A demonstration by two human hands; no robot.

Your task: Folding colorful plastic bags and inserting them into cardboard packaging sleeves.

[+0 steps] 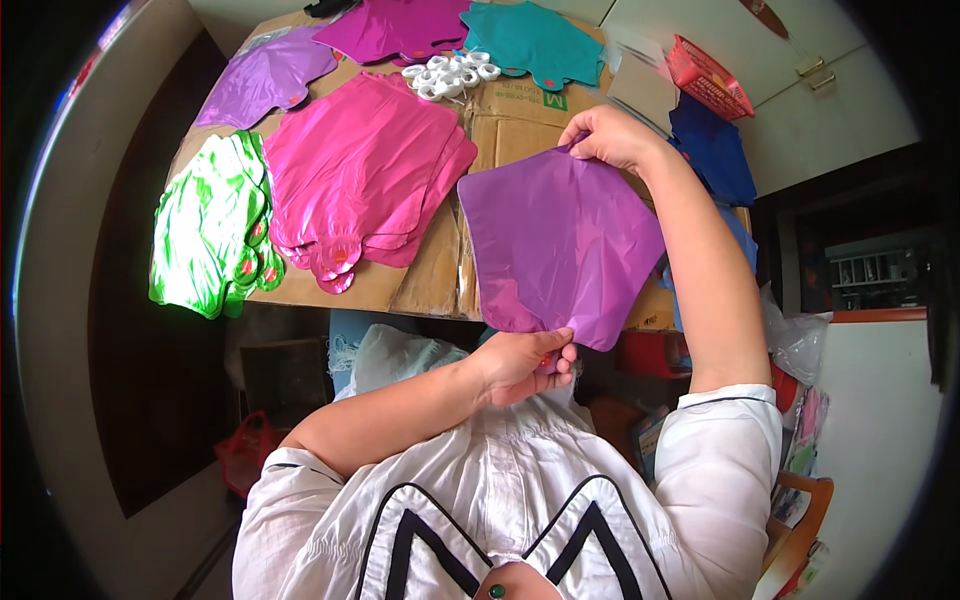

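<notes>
The bench (440,280) was covered in flattened brown cardboard, and its far corners and right side were hidden under the piles on it. The largest pile was the pink foil balloons (365,165), lying flat in a stack near the middle; how many lay in it could not be told. Left of them sat a crumpled stack of green foil balloons (210,225), whose glare washed out the surface detail. Beyond these lay a lilac foil balloon (262,80), a magenta one (400,25) cut off by the top edge, and a teal one (530,40). Dark blue foil balloons (715,150) lay at the right, partly hidden behind the person's right forearm.

The purple foil balloon (560,245) was held up above the near edge of the bench, between both hands, its flat face toward the camera. The right hand (615,135) had its grip pinching the balloon's top corner, fingers pressed together over the foil. The left hand (525,362) had its grip closed around the balloon's lower neck, which was mostly hidden inside the fist.

A red plastic basket (708,78) stood at the far right, its contents not visible. A cluster of small white rings (450,75) lay between the pink and teal balloons.
</notes>
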